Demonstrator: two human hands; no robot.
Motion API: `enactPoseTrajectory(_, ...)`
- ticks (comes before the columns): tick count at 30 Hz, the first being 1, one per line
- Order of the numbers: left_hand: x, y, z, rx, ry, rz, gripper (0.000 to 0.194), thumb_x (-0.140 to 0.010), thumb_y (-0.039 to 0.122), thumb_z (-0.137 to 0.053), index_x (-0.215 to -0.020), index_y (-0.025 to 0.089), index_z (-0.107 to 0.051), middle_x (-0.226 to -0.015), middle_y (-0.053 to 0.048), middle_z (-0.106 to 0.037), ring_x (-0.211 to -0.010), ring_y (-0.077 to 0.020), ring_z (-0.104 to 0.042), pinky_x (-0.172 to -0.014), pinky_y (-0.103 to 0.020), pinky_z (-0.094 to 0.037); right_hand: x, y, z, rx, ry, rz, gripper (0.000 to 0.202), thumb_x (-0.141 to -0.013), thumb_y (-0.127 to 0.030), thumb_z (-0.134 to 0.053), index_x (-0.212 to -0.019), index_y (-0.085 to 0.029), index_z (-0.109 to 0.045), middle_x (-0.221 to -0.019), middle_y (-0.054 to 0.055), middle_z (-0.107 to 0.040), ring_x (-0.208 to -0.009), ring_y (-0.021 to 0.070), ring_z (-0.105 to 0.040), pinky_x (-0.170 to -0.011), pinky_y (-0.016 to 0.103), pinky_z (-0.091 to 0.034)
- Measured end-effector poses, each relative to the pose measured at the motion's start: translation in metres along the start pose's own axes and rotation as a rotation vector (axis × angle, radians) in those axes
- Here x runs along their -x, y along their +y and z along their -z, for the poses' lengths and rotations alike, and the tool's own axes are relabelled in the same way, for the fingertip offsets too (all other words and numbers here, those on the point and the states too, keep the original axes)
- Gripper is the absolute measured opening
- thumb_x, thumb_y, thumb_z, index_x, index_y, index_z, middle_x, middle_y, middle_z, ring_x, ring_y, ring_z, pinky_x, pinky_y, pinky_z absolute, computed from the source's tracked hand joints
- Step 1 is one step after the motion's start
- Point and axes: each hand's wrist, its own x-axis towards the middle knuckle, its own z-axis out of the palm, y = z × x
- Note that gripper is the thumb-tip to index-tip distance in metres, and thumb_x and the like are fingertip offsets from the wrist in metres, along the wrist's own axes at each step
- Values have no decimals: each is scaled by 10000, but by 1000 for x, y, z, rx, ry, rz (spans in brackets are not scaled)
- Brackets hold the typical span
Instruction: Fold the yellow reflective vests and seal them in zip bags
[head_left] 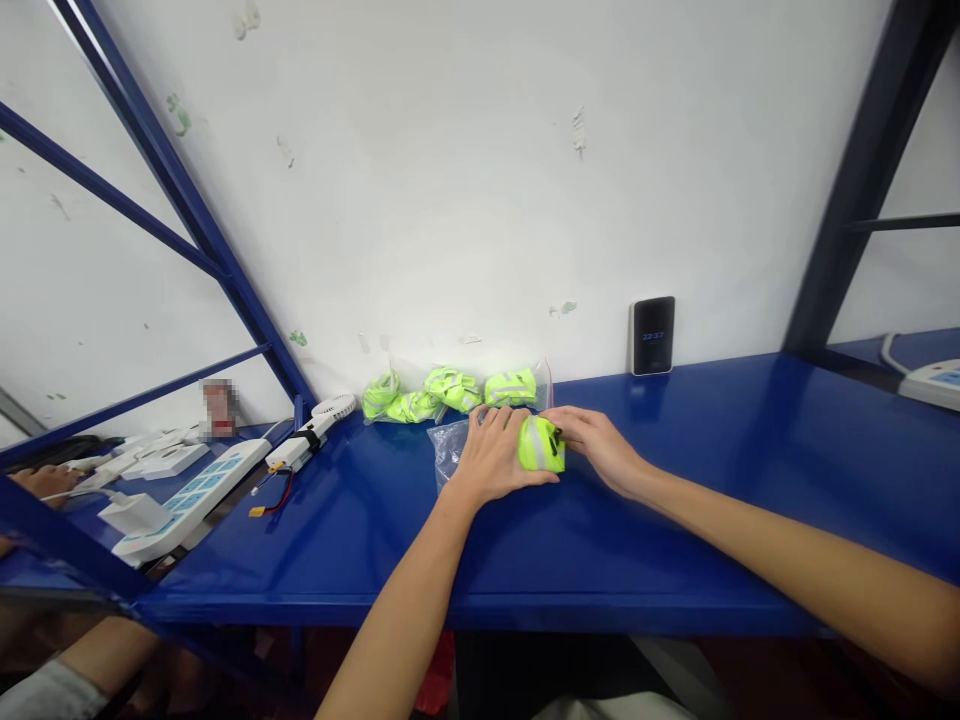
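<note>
A rolled neon-yellow reflective bundle [537, 445] with a silver stripe and a small black piece lies on the blue table between my hands. My left hand [491, 450] wraps around its left side, thumb along the near edge. My right hand [596, 443] has its fingers pinched together at the bundle's upper right edge, by the black piece. Under and left of my left hand lies a clear plastic bag [445, 450], partly covered. Behind, along the wall, several similar neon-yellow bundles [452, 388] lie in clear bags.
A dark-screened device [652, 336] leans upright at the wall. To the left are a small white fan [334, 407], a white battery pack with wires [296, 452] and a power strip [199, 500]. Blue frame bars [225, 270] rise at left; another person's hand [46, 483] is beyond.
</note>
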Motion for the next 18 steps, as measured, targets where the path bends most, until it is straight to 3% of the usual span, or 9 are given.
enactPoseTrajectory(2, 1, -3, 3, 9, -2, 4, 825, -622, 753, -638, -1217, 210, -458, -1136, -91, -597, -1103, -290, -537, -1059, -477, -237, 4, -5, 2, -37, -85, -29, 315, -799, -379, -605, -1018, -176, -704, -1072, 74, -684, -1041, 242, -585, -862, 346, -447)
enactPoseTrajectory(5, 2, -6, 9, 23, -48, -11, 758, -652, 716, -648, -1190, 213, -467, -1119, -81, -611, -1073, -273, -561, -1006, -435, -303, 8, -8, 3, -125, -201, -113, 382, -773, -314, -629, -1120, -158, -663, -1075, 94, -685, -1039, 251, -598, -897, 375, -441)
enactPoseTrajectory(7, 0, -4, 13, 7, -96, -21, 697, -673, 687, -653, -1155, 212, -484, -1083, -75, -624, -1026, -269, -582, -942, -410, -355, 9, -8, 1, -223, -248, -150, 398, -761, -273, -638, -1142, -159, -621, -1032, 91, -685, -1016, 245, -614, -890, 380, -454)
enactPoseTrajectory(13, -19, 15, 21, -112, -207, -84, 523, -756, 591, -631, -1087, 202, -516, -1007, -76, -655, -946, -283, -616, -836, -398, -404, 14, -9, -8, -458, -295, -125, 569, -721, -148, -609, -1231, -308, -412, -951, -12, -637, -882, 175, -630, -769, 318, -482)
enactPoseTrajectory(18, -29, 29, 27, -125, -279, -81, 671, -762, 617, -599, -1244, 175, -452, -1077, -121, -646, -969, -326, -618, -821, -424, -429, 15, -17, -4, -527, -347, -148, 703, -691, -126, -578, -1325, -329, -353, -1097, 16, -594, -890, 185, -623, -771, 340, -492)
